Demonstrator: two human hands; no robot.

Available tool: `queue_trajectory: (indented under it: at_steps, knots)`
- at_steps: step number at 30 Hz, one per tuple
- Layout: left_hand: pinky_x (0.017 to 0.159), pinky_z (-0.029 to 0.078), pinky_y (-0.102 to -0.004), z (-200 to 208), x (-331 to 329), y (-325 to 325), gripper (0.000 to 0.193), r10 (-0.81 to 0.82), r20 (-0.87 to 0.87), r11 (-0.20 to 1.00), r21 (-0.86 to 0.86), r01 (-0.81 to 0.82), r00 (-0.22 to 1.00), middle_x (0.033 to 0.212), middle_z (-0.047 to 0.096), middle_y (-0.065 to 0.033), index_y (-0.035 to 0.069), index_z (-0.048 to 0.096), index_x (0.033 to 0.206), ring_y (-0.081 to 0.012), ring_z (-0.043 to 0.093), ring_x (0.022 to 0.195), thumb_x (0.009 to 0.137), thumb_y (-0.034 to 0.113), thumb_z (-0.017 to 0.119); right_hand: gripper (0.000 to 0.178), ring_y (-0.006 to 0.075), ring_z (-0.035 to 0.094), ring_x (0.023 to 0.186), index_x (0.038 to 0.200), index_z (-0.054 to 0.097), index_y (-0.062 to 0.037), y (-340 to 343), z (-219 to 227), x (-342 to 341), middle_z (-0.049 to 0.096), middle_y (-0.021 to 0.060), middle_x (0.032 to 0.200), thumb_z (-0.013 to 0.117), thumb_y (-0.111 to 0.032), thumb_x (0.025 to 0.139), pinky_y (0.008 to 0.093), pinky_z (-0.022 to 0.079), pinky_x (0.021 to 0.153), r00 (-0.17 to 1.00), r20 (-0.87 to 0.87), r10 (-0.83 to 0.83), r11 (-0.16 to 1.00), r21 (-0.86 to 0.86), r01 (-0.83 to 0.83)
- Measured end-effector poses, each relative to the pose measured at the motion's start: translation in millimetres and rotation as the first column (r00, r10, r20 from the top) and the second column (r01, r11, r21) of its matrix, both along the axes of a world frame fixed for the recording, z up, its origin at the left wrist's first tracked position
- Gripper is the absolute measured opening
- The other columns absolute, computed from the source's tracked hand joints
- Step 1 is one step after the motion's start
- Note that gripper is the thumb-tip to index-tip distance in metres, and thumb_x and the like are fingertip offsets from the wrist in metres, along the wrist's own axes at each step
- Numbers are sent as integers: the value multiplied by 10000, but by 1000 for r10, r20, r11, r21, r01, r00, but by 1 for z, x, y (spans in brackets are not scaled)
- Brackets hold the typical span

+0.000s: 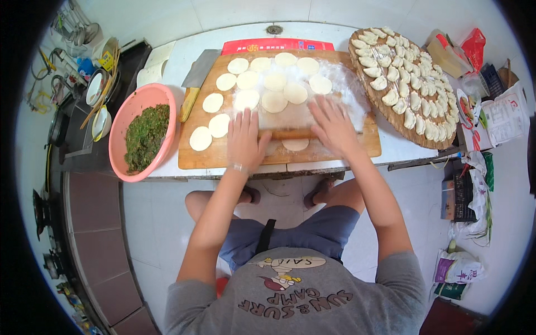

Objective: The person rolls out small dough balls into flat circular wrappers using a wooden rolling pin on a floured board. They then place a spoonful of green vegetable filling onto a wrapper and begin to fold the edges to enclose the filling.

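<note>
Both my palms press down on a thin wooden rolling pin (287, 134) lying crosswise near the front of a floured wooden board (206, 161). My left hand (244, 139) lies over the pin's left part with its fingers stretched forward. Over the right part, my right hand (335, 127) is flat too, fingers spread. A round dough wrapper (295, 145) sits under the pin between the hands, partly covered by it. Several rolled wrappers (275, 102) cover the board beyond my hands, some overlapping. Loose white flour (343, 84) is dusted over the board's right side.
A pink bowl (115, 134) of chopped green filling (146, 134) stands left of the board. Between them lies a cleaver (202, 68) with a yellowish handle. At right, a round wooden board (357, 58) carries many folded dumplings (416, 84). Red scissors (474, 137) lie farther right.
</note>
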State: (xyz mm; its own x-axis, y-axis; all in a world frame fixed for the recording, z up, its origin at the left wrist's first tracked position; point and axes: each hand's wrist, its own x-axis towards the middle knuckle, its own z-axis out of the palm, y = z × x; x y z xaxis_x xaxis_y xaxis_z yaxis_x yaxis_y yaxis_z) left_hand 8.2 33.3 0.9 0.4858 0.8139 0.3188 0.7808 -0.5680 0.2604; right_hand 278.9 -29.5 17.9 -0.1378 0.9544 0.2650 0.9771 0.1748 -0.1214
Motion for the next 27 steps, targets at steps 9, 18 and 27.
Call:
queue_trajectory:
  at_steps: [9,18,27]
  knots:
    - [1196,164,-532,-4,-3,-3,666,-10,37,1000,-9,10,999,1581,300,-235,19,328,1523,-439,247,1466,992,378,507,402,325,617,1040,1194,594,-90,-15,14,5,614,117,1176,700,-321,882,419,492,878,993,-75,86,993,-78,-92]
    - [855,457,-470,23,44,-39,485,-8,248,1000,-4,9,969,1113,561,-176,11,587,1170,-371,546,1017,844,345,719,269,352,636,847,1021,634,-49,-39,17,12,640,139,945,664,-300,929,408,504,737,803,-577,-149,989,-70,134]
    - [915,462,-460,1,77,-35,452,-319,116,948,44,316,941,1196,558,-176,41,614,1187,-368,549,1092,782,201,735,251,357,638,867,1037,638,-46,-61,6,29,640,141,970,655,-276,938,423,497,735,823,-540,-178,978,-3,210]
